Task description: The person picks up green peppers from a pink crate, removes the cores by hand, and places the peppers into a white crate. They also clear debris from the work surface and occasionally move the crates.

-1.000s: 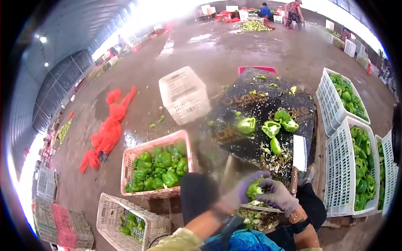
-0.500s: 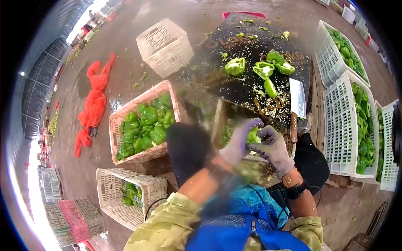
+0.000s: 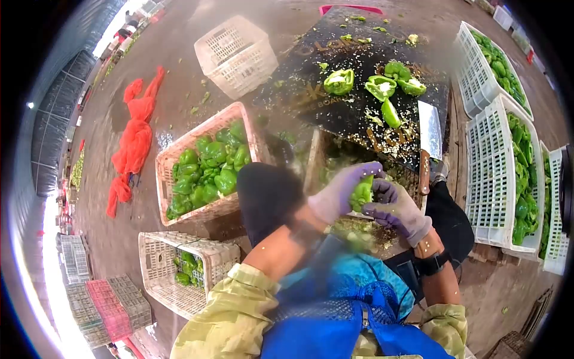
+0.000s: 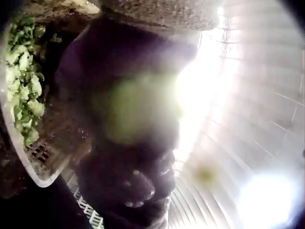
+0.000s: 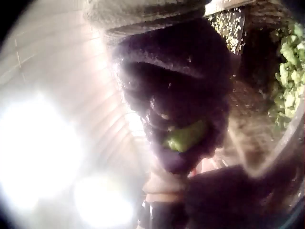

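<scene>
In the head view my gloved left hand (image 3: 339,194) grips a piece of green bell pepper (image 3: 362,194) low in front of the body. My gloved right hand (image 3: 399,214) meets it from the other side, curled fingertips pinching the pepper's inner edge. The left wrist view shows the pepper only as a green blur (image 4: 131,112); in the right wrist view a green strip of it (image 5: 188,136) shows between dark gloved fingers. Cut pepper pieces (image 3: 381,88) lie on the seed-strewn black board (image 3: 353,54). A cleaver (image 3: 429,128) rests near the board's right edge, handle towards the body.
A pinkish crate (image 3: 206,214) of green peppers stands left, with a tipped white crate (image 3: 173,296) nearer. White crates (image 3: 490,173) of peppers line the right. Below the hands sits a container (image 4: 45,183) of pale green scraps. Red netting (image 3: 134,143) lies on the floor.
The head view has tilted down, so the board and crates appear higher. Both hands stay together at the pepper, which has turned slightly between them. The cleaver and cut pieces stay put.
</scene>
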Action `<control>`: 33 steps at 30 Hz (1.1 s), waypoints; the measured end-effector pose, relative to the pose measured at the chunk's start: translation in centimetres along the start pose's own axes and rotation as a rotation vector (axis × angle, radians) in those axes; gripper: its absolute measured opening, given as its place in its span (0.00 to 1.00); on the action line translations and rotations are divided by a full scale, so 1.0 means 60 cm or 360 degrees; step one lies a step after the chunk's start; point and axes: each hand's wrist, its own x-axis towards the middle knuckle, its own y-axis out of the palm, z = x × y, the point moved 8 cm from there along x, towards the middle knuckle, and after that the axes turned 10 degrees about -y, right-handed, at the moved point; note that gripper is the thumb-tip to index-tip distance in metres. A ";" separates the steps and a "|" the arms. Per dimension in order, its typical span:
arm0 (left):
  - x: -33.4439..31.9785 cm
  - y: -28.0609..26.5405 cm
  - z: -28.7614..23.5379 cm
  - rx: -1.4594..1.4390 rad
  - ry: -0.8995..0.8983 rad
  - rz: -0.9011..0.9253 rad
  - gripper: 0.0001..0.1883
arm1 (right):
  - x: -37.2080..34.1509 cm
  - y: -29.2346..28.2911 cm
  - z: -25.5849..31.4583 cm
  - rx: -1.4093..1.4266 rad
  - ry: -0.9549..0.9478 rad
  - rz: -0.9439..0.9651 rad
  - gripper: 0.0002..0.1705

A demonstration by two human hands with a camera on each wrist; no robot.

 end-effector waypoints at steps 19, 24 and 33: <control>0.032 -0.058 0.040 0.0076 0.0000 -0.0280 0.11 | -0.013 0.025 -0.026 0.0014 -0.0051 -0.0343 0.15; 0.043 -0.094 0.029 0.0232 0.0494 -0.0609 0.12 | 0.004 -0.005 -0.036 -0.0124 -0.0166 -0.0650 0.11; 0.027 -0.145 0.023 -0.1248 0.0320 0.0078 0.14 | 0.026 -0.106 -0.034 -0.0959 -0.0529 -0.0521 0.27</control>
